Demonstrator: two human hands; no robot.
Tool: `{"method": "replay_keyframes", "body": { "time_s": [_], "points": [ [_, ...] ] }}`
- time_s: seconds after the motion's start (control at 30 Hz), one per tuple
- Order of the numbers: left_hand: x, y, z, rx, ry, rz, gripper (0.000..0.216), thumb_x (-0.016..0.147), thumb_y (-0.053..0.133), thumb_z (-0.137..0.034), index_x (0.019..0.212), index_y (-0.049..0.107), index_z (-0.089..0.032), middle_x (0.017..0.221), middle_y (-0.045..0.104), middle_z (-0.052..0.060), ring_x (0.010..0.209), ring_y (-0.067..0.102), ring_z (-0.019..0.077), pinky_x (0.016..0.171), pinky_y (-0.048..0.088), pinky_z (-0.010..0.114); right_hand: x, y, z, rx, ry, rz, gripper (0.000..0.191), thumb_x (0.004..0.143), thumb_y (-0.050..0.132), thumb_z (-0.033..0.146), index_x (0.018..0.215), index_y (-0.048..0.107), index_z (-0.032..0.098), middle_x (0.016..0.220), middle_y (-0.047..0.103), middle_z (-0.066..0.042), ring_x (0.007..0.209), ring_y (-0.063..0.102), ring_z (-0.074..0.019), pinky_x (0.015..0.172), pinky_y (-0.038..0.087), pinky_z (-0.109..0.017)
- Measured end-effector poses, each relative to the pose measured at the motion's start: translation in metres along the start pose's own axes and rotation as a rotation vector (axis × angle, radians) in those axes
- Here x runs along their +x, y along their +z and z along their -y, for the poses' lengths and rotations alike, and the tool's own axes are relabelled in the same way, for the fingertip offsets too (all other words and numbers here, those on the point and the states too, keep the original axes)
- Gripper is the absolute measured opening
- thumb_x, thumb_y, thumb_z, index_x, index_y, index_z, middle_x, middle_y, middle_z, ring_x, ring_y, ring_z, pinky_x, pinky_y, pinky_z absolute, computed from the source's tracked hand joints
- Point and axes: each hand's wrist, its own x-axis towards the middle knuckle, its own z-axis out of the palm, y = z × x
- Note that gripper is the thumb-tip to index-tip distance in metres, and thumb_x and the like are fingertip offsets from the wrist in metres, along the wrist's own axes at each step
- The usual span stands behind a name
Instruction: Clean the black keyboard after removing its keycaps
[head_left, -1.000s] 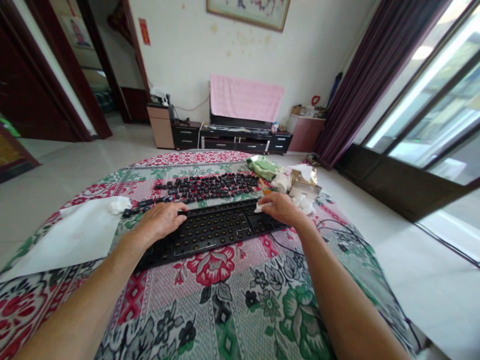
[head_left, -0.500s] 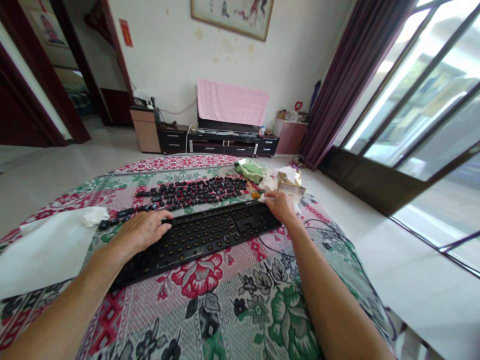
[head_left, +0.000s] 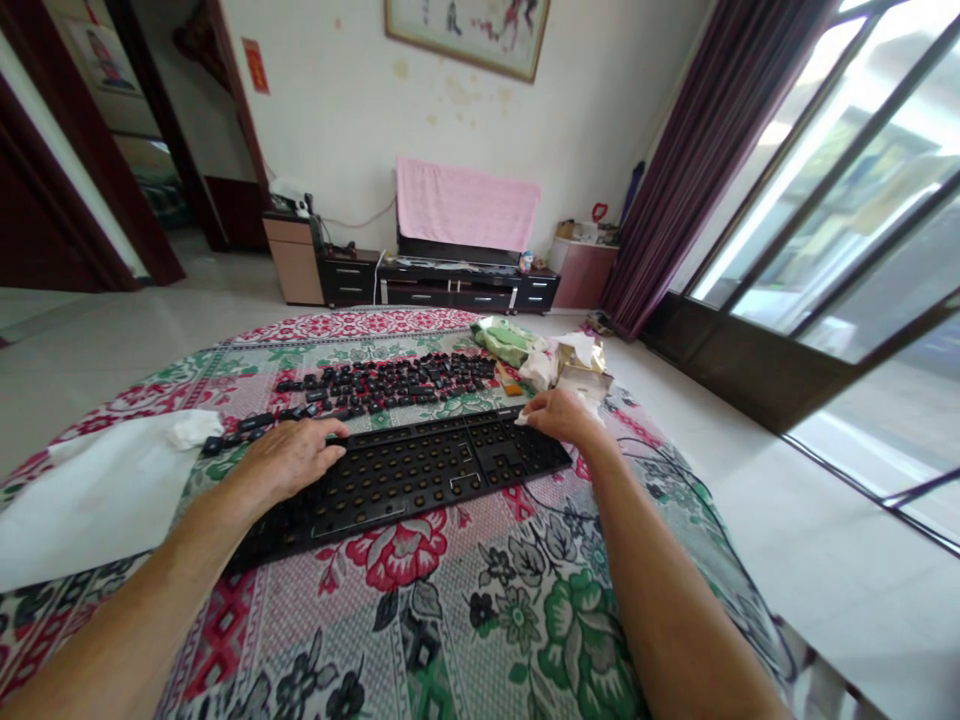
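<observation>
A black keyboard (head_left: 405,467) with its keycaps off lies at a slant on the table, its bare key posts showing. My left hand (head_left: 294,458) is closed on its far edge, left of the middle, thumb and fingers around the rim. At the keyboard's right end, my right hand (head_left: 559,415) pinches a small white tissue (head_left: 523,417) against the top surface. Loose black keycaps (head_left: 390,382) are strewn in a wide band just beyond the keyboard. A black cable (head_left: 551,503) comes out from the keyboard's near right side.
A white sheet (head_left: 97,500) with a crumpled tissue (head_left: 193,430) lies at the left. Beyond my right hand are a green bag (head_left: 504,340) and an opened box (head_left: 585,376). The flowered tablecloth (head_left: 450,620) covers the table; a cabinet (head_left: 450,290) stands by the wall.
My right hand has slid slightly left and toward me over the keyboard's right end, with the tissue under its fingers. My left hand keeps its hold.
</observation>
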Motion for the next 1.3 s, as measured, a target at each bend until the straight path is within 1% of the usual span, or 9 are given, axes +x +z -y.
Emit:
{"method": "replay_keyframes", "body": {
  "time_s": [0.13, 0.23, 0.3, 0.5, 0.73, 0.83, 1.0, 1.17, 1.3],
  "points": [
    [-0.001, 0.001, -0.001, 0.013, 0.01, -0.017, 0.039, 0.08, 0.038, -0.038, 0.107, 0.061, -0.022, 0.076, 0.068, 0.004, 0.072, 0.063, 0.0218, 0.065, 0.043, 0.029, -0.001, 0.004, 0.005, 0.026, -0.1, 0.055, 0.023, 0.067, 0.055, 0.017, 0.08, 0.074, 0.016, 0.068, 0.068, -0.003, 0.062, 0.058, -0.0146, 0.059, 0.04, -0.024],
    [-0.002, 0.002, -0.002, 0.025, 0.007, -0.026, 0.039, 0.081, 0.038, -0.038, 0.108, 0.061, -0.022, 0.08, 0.069, 0.005, 0.073, 0.063, 0.0219, 0.066, 0.043, 0.029, -0.004, 0.0, 0.002, -0.004, -0.096, 0.179, 0.018, 0.066, 0.056, 0.019, 0.069, 0.073, 0.015, 0.056, 0.063, -0.001, 0.054, 0.054, -0.0135, 0.051, 0.036, -0.023],
    [-0.002, 0.002, -0.002, 0.027, 0.0, -0.026, 0.039, 0.081, 0.038, -0.038, 0.108, 0.062, -0.023, 0.081, 0.069, 0.006, 0.074, 0.063, 0.0223, 0.067, 0.044, 0.03, -0.005, -0.002, 0.002, 0.027, -0.106, 0.187, 0.017, 0.066, 0.056, 0.02, 0.069, 0.072, 0.016, 0.058, 0.063, -0.001, 0.055, 0.054, -0.0139, 0.05, 0.037, -0.023],
    [-0.003, 0.005, -0.003, 0.071, -0.005, -0.066, 0.043, 0.083, 0.037, -0.038, 0.116, 0.059, -0.022, 0.094, 0.07, 0.008, 0.085, 0.064, 0.0243, 0.074, 0.046, 0.032, 0.002, 0.021, 0.018, 0.147, -0.258, -0.165, 0.025, 0.072, 0.054, 0.019, 0.089, 0.072, 0.018, 0.088, 0.069, -0.004, 0.081, 0.061, -0.0173, 0.076, 0.043, -0.025],
    [-0.001, 0.009, -0.004, 0.094, -0.019, -0.104, 0.043, 0.084, 0.036, -0.037, 0.113, 0.063, -0.023, 0.105, 0.068, 0.009, 0.092, 0.063, 0.0276, 0.081, 0.046, 0.037, 0.006, 0.048, 0.028, 0.034, -0.289, -0.3, 0.026, 0.079, 0.049, 0.02, 0.093, 0.07, 0.017, 0.091, 0.063, -0.008, 0.084, 0.058, -0.0191, 0.08, 0.042, -0.027],
    [0.0, 0.011, -0.002, 0.089, -0.018, -0.129, 0.044, 0.084, 0.035, -0.039, 0.114, 0.063, -0.024, 0.107, 0.067, 0.009, 0.094, 0.063, 0.0279, 0.083, 0.045, 0.037, 0.001, 0.045, 0.031, -0.005, -0.306, -0.282, 0.027, 0.08, 0.047, 0.02, 0.095, 0.07, 0.018, 0.092, 0.06, -0.009, 0.082, 0.057, -0.0189, 0.078, 0.042, -0.027],
    [0.002, 0.012, 0.0, 0.049, -0.034, -0.128, 0.043, 0.082, 0.038, -0.041, 0.112, 0.065, -0.025, 0.106, 0.068, 0.008, 0.092, 0.063, 0.0262, 0.084, 0.045, 0.036, -0.002, 0.033, 0.04, -0.052, -0.39, -0.175, 0.024, 0.071, 0.052, 0.014, 0.084, 0.072, 0.017, 0.082, 0.061, -0.008, 0.078, 0.056, -0.0183, 0.077, 0.042, -0.026],
    [0.002, 0.011, 0.001, 0.064, -0.027, -0.108, 0.044, 0.082, 0.037, -0.041, 0.112, 0.064, -0.025, 0.107, 0.068, 0.007, 0.092, 0.063, 0.0257, 0.082, 0.045, 0.034, -0.001, 0.034, 0.043, 0.027, -0.465, -0.2, 0.026, 0.07, 0.052, 0.015, 0.085, 0.072, 0.018, 0.083, 0.066, -0.007, 0.079, 0.058, -0.0178, 0.077, 0.043, -0.026],
    [0.002, 0.01, 0.001, 0.064, -0.017, -0.101, 0.045, 0.082, 0.036, -0.042, 0.113, 0.064, -0.024, 0.105, 0.068, 0.007, 0.091, 0.064, 0.0255, 0.08, 0.046, 0.033, -0.004, 0.034, 0.042, 0.069, -0.459, -0.099, 0.026, 0.067, 0.054, 0.014, 0.083, 0.074, 0.017, 0.08, 0.068, -0.006, 0.076, 0.06, -0.0175, 0.074, 0.044, -0.026]
  ]
}}
